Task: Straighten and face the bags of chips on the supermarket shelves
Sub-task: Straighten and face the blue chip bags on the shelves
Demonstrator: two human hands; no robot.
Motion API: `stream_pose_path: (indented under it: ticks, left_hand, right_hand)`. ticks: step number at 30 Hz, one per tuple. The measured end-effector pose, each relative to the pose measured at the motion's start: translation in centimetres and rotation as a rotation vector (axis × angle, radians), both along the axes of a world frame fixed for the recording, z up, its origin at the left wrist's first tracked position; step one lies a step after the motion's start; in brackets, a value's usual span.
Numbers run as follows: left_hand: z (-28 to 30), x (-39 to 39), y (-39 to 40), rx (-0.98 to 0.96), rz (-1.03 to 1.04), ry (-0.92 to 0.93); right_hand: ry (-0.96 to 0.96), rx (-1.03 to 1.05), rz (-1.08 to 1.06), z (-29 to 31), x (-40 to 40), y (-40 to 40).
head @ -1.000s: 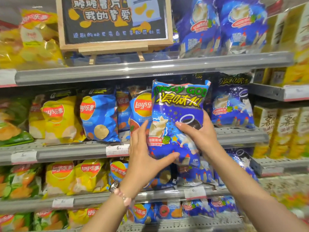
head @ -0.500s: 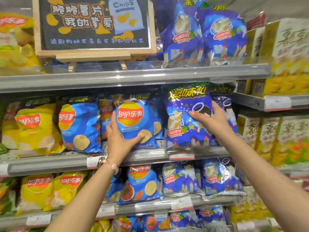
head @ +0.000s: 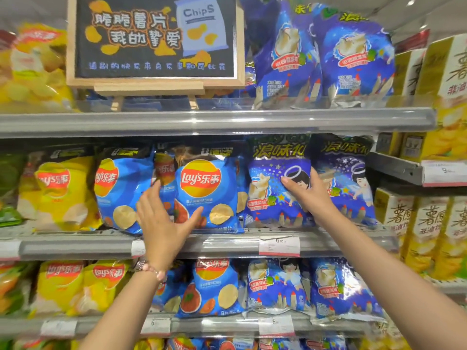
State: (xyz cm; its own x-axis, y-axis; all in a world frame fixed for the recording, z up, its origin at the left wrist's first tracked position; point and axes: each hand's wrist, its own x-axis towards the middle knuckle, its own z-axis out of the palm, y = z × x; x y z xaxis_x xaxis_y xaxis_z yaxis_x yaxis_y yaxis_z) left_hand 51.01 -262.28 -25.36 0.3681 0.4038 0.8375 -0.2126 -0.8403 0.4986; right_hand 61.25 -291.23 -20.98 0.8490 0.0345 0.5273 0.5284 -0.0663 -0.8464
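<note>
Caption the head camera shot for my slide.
Left hand touches blue Lay's bag; right hand presses purple bag.

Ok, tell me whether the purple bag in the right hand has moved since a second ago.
Yes. The purple bag has gone back onto the middle shelf, standing behind its rail; before, it was held out in front of it. The right hand rests on its face.
</note>
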Motion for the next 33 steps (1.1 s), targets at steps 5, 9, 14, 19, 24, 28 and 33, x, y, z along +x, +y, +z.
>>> stream_pose_path:
  ticks: [5,9,14,19,24,28,33]
  left_hand:
    - [0.4,-1.0,3.5,-0.196,0.240,0.140]
    - [0.4,-0.7,3.4,-0.215,0.164,0.216]
    - [-0.1,-0.6,1.2,-0.204,0.168,0.222]
    - [-0.4,0.1,0.3,-0.177,0.174,0.250]
    - [-0.1,0.3,0.7,-0.193,0.157,0.289]
    - [0.3,0.0,0.1,-0.217,0.140,0.306]
    - [0.4,-1.0,-1.7,0.055,0.061,0.185]
  right_hand:
    - [-0.053,-0.047,-0.005,-0.8,-0.4,-0.1]
    - [-0.105,-0.056,-0.006,-1.6,-1.2,0.4]
    - [-0.161,-0.018,-0.071,-1.5,-0.7,1.0]
    - [-0.165,-0.081,-0.082,-2.0,-0.5,1.1]
    - [-0.067,-0.131,-0.069,-2.5,-0.9,0.6]
    - [-0.011,-0.142,-0.102,-2.4,-1.5,0.7]
    - [-0.117,-0.181,-0.301,-2.7,-3.5,0.9]
